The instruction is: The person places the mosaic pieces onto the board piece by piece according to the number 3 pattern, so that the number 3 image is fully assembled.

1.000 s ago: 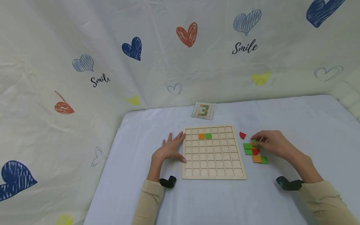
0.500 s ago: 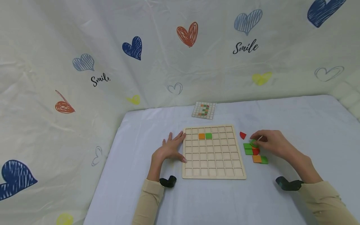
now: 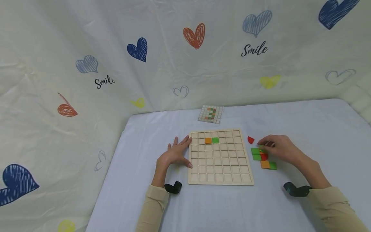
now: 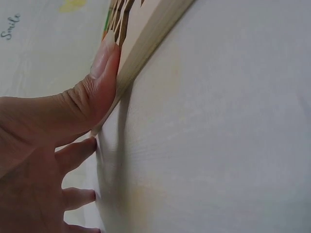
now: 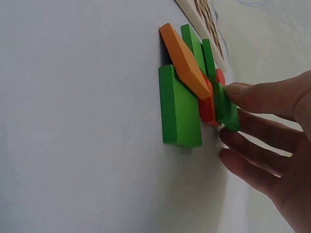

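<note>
A wooden grid board [image 3: 220,161] lies on the white cloth, with an orange tile [image 3: 208,140] and a green tile [image 3: 215,140] side by side in one of its upper rows. My left hand [image 3: 173,154] spreads its fingers at the board's left edge; in the left wrist view the thumb [image 4: 104,68] presses against that edge. Right of the board, my right hand [image 3: 281,147] pinches a green square tile [image 5: 227,109] between thumb and fingers, over a small pile. Around it lie a red tile [image 3: 264,157], an orange square [image 3: 265,164] and several green ones.
A red rounded-corner piece [image 3: 250,140] lies apart, between board and pile. Behind the board is a pattern card [image 3: 211,114] printed with a coloured grid design. A white curtain [image 3: 162,74] with printed hearts hangs behind the table.
The green tile in my right fingers tilted up half a second ago and now sits lower behind the fingertips. My left hand and the board have stayed put.
</note>
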A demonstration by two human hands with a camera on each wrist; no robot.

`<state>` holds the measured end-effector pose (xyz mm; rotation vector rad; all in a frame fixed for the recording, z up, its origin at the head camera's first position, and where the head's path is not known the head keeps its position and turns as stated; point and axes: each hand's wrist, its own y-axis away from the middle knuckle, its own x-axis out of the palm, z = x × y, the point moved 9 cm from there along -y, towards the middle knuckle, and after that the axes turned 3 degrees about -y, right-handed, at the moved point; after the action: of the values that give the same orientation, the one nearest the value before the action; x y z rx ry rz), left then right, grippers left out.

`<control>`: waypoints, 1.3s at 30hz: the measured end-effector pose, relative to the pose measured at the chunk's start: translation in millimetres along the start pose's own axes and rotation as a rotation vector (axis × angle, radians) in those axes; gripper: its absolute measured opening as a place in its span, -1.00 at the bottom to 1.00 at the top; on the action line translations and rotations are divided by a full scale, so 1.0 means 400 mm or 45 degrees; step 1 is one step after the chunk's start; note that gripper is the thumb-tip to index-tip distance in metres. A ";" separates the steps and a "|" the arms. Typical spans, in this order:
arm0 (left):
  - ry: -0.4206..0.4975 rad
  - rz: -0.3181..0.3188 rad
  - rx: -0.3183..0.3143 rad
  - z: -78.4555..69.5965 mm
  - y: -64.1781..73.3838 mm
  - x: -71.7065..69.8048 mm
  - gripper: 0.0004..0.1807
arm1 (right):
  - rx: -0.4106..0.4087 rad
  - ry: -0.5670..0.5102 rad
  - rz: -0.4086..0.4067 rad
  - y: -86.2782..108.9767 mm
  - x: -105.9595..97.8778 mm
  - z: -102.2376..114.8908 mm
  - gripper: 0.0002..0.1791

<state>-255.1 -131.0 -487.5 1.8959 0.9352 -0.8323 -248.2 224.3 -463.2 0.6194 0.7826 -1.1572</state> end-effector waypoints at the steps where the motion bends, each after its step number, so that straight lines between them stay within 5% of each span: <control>1: 0.001 -0.001 0.001 0.000 0.000 0.000 0.30 | -0.007 0.009 -0.009 -0.002 0.001 0.002 -0.78; 19: 0.024 0.004 0.019 -0.013 -0.001 -0.001 0.32 | 0.084 0.158 -0.001 -0.076 0.011 0.034 -0.64; 29: -0.001 -0.004 0.006 -0.012 -0.002 -0.007 0.32 | 0.109 0.039 0.028 -0.087 0.026 0.036 -0.76; 39: 0.003 0.010 -0.007 -0.004 0.003 -0.002 0.32 | -0.073 0.020 -0.067 -0.086 0.026 0.072 -0.82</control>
<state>-254.5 -130.3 -485.7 1.8948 0.9301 -0.8226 -272.8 185.9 -455.7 0.5638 0.8470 -1.1747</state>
